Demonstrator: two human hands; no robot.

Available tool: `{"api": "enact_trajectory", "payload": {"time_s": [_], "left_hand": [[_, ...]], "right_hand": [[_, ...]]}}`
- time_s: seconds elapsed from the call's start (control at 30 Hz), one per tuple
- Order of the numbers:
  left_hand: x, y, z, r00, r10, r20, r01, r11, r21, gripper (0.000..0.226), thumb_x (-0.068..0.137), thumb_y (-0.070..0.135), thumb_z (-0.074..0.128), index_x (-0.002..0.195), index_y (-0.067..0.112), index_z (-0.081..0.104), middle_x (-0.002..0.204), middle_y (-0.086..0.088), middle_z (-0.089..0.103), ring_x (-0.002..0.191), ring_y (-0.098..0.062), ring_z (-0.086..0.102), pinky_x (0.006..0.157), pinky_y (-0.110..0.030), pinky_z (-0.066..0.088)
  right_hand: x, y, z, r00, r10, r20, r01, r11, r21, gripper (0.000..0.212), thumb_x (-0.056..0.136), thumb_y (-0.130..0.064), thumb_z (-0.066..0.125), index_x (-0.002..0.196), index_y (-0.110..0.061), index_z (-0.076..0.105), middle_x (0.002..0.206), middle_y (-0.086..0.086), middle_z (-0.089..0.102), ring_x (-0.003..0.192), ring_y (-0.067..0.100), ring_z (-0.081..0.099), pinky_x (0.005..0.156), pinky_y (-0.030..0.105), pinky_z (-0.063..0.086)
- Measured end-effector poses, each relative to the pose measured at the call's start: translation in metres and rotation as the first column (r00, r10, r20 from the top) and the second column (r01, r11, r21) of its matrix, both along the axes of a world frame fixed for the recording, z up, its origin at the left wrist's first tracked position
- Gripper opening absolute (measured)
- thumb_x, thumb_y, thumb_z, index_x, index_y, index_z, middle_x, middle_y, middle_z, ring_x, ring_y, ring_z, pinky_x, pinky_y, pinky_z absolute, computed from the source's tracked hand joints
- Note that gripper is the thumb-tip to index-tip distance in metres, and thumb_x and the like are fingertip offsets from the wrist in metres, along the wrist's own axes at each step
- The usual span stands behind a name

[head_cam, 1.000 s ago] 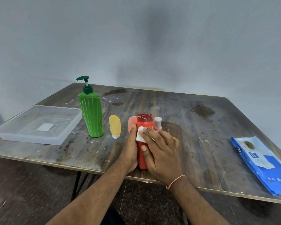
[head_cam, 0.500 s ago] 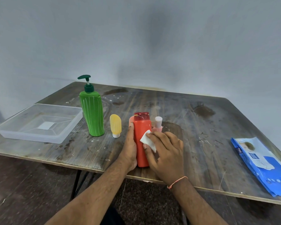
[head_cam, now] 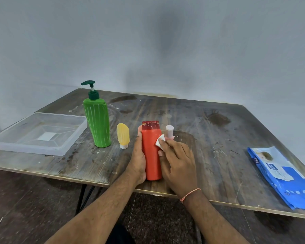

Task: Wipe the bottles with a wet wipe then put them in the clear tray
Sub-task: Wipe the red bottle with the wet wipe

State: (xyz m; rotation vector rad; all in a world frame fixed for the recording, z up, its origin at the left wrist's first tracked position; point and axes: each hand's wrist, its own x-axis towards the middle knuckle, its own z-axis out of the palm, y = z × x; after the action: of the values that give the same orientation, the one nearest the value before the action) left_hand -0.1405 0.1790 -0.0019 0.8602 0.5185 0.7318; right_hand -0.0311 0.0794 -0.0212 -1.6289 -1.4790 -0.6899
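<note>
Bottles were all still out on the worn wooden desk (head_cam: pixel 209 155), so this was pretty early in the job. The tall orange-red plastic bottle with the flat red cap (head_cam: pixel 151 152) stood near the lower middle of the frame, close to the desk's front edge, and it was the one getting cleaned. The left hand (head_cam: pixel 139 161) had its fingers wrapped around the bottle's left side to steady it. The right hand (head_cam: pixel 179 162) pinched a small folded white wet wipe (head_cam: pixel 160 143) in its fingers and pressed it against the bottle's upper right side.

The clear shallow plastic tray (head_cam: pixel 30 145) sat at the left of the frame with nothing in it, so no bottle had been put away yet. Just right of the tray stood the big green pump bottle (head_cam: pixel 97 124), then the small yellow squeeze tube resting on its white cap (head_cam: pixel 123 135). A little pink bottle with a white cap (head_cam: pixel 169 132) peeked out behind the right hand, and something peach-coloured was mostly hidden behind the orange one. Couldn't tell whether any of those had been wiped. The blue wipes pack (head_cam: pixel 280 173) lay at the far right.

My guess: one bottle mid-wipe, everything else left.
</note>
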Motion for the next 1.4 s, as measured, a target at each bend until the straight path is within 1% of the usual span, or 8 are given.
{"api": "enact_trajectory", "payload": {"time_s": [0.17, 0.53, 0.67, 0.87, 1.03, 1.17, 1.3, 1.4], "left_hand": [[0.001, 0.001, 0.001, 1.0, 0.007, 0.018, -0.007, 1.0, -0.01, 0.084, 0.099, 0.079, 0.03, 0.12, 0.014, 0.078, 0.118, -0.019, 0.076, 0.105, -0.03, 0.075, 0.095, -0.046, 0.06], [0.001, -0.001, 0.003, 0.999, -0.037, -0.006, 0.038, 0.999, 0.027, 0.083, 0.104, 0.074, 0.021, 0.108, 0.02, 0.085, 0.118, -0.015, 0.078, 0.104, -0.025, 0.078, 0.093, -0.043, 0.059], [0.001, -0.002, 0.001, 0.999, -0.024, -0.04, 0.028, 0.995, 0.101, 0.078, 0.103, 0.07, 0.026, 0.122, 0.014, 0.077, 0.124, -0.017, 0.077, 0.11, -0.027, 0.076, 0.091, -0.04, 0.062], [0.003, 0.003, -0.007, 0.998, -0.009, -0.06, 0.017, 0.991, 0.136, 0.083, 0.099, 0.076, 0.033, 0.14, 0.013, 0.066, 0.136, -0.025, 0.069, 0.129, -0.041, 0.066, 0.111, -0.057, 0.052], [0.003, 0.004, -0.005, 0.998, -0.064, -0.027, 0.066, 0.994, 0.082, 0.083, 0.102, 0.072, 0.034, 0.138, 0.005, 0.067, 0.135, -0.025, 0.069, 0.119, -0.033, 0.072, 0.093, -0.04, 0.061], [0.005, 0.005, -0.005, 0.998, -0.044, -0.047, 0.048, 0.994, 0.101, 0.087, 0.101, 0.077, 0.03, 0.144, 0.009, 0.064, 0.144, -0.022, 0.065, 0.135, -0.035, 0.063, 0.114, -0.05, 0.049], [0.005, 0.006, -0.009, 0.997, -0.028, -0.069, 0.036, 0.992, 0.119, 0.083, 0.101, 0.078, 0.032, 0.144, 0.014, 0.064, 0.143, -0.022, 0.066, 0.136, -0.038, 0.062, 0.116, -0.055, 0.046], [0.004, 0.006, -0.008, 0.998, -0.032, -0.059, 0.038, 0.993, 0.112, 0.088, 0.1, 0.08, 0.034, 0.146, 0.009, 0.061, 0.146, -0.025, 0.062, 0.14, -0.04, 0.057, 0.118, -0.053, 0.044]], "right_hand": [[0.001, -0.002, 0.0, 0.999, 0.028, -0.015, -0.028, 0.999, 0.034, 0.028, 0.101, -0.018, 0.068, 0.129, -0.021, 0.074, 0.123, -0.007, 0.07, 0.112, 0.019, 0.062, 0.089, 0.045, 0.053], [0.005, -0.001, 0.0, 0.99, 0.103, -0.092, -0.1, 0.994, 0.04, 0.034, 0.101, -0.013, 0.062, 0.131, -0.021, 0.075, 0.126, -0.01, 0.07, 0.113, 0.019, 0.061, 0.093, 0.046, 0.054], [0.006, 0.001, -0.002, 0.991, 0.061, -0.122, -0.051, 0.995, 0.082, 0.035, 0.101, -0.011, 0.06, 0.131, -0.02, 0.075, 0.128, -0.007, 0.072, 0.115, 0.022, 0.062, 0.094, 0.047, 0.055], [0.005, 0.001, 0.002, 0.996, 0.037, -0.081, -0.035, 0.999, 0.021, 0.048, 0.104, -0.018, 0.056, 0.151, -0.024, 0.063, 0.147, -0.01, 0.06, 0.128, 0.02, 0.053, 0.103, 0.047, 0.05], [-0.002, 0.001, -0.001, 0.994, 0.108, 0.017, -0.108, 0.994, -0.007, 0.041, 0.102, -0.021, 0.063, 0.142, -0.027, 0.069, 0.145, -0.013, 0.062, 0.128, 0.022, 0.054, 0.101, 0.047, 0.048], [-0.002, -0.001, 0.0, 1.0, -0.003, -0.025, 0.004, 0.999, 0.038, 0.042, 0.102, -0.021, 0.06, 0.142, -0.026, 0.069, 0.142, -0.013, 0.064, 0.125, 0.02, 0.053, 0.099, 0.043, 0.047], [-0.001, 0.001, 0.002, 0.999, -0.026, -0.043, 0.024, 0.999, -0.038, 0.053, 0.106, -0.029, 0.054, 0.159, -0.031, 0.051, 0.159, -0.018, 0.048, 0.136, 0.02, 0.046, 0.107, 0.044, 0.044], [-0.003, 0.0, 0.003, 0.998, 0.046, -0.03, -0.047, 0.998, -0.038, 0.046, 0.104, -0.031, 0.059, 0.15, -0.03, 0.062, 0.155, -0.017, 0.054, 0.136, 0.02, 0.047, 0.109, 0.044, 0.043]]}}
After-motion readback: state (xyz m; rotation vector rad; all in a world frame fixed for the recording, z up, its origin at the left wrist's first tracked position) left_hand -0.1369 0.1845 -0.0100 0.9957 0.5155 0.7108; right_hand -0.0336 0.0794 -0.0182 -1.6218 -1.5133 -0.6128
